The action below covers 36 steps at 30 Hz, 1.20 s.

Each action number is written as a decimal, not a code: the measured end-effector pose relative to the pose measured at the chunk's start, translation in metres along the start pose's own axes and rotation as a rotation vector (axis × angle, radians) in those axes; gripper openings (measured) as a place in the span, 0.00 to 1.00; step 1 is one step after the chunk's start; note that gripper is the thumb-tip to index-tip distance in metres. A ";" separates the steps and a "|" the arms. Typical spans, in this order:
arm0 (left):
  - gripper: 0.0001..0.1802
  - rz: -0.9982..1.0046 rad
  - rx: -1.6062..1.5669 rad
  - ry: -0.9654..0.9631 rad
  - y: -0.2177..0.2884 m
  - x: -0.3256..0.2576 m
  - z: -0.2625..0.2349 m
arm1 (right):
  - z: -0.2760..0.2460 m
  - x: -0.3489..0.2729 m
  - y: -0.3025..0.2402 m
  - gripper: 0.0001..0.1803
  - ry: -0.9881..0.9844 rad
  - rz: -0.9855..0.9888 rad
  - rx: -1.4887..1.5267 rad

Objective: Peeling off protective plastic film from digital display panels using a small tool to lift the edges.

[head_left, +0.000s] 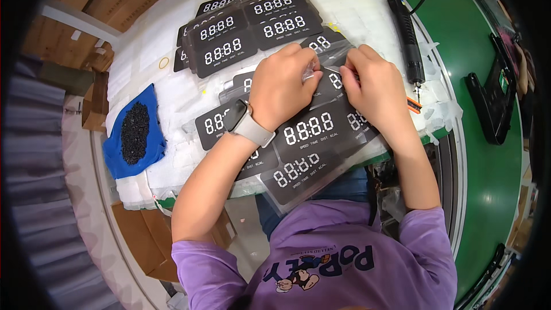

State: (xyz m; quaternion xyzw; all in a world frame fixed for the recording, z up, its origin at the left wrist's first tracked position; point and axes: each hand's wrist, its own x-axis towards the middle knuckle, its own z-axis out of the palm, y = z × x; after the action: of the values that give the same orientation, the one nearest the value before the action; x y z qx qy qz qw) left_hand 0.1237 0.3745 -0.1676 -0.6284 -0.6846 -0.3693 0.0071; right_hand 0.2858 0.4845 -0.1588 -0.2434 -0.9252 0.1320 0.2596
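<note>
My left hand [284, 86] is closed in a pinch on clear plastic film [310, 71] around black display panels. On its wrist is a watch with a pale strap. My right hand [370, 80] pinches the same plastic a little to the right, thumb and fingers pressed together. Beneath both hands lie several flat black panels [310, 129] with white digit shapes, overlapping in clear sleeves. One sleeved panel [298, 175] reaches past the table's near edge. The fingertips partly cover the film, so its opening cannot be made out.
Behind my left hand stands a layered stack of similar panels [224, 46]. At the left, a blue cloth [117, 143] holds a heap of small black parts [136, 135]. A corded black electric screwdriver [408, 40] lies right. A green conveyor belt [459, 183] carries a black housing [495, 95].
</note>
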 end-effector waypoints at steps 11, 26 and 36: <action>0.08 -0.020 -0.039 0.009 -0.003 -0.002 0.001 | 0.004 0.003 -0.001 0.06 0.014 -0.038 -0.030; 0.09 -0.043 -0.017 -0.006 0.003 -0.002 -0.002 | 0.003 0.002 0.000 0.07 0.020 -0.009 0.010; 0.08 -0.045 -0.030 -0.002 0.003 -0.002 -0.001 | 0.003 0.000 -0.001 0.07 0.034 0.026 0.027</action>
State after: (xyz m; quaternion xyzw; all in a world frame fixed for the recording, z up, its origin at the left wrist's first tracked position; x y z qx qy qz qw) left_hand 0.1264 0.3716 -0.1661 -0.6133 -0.6929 -0.3790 -0.0111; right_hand 0.2835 0.4835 -0.1611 -0.2542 -0.9155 0.1438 0.2768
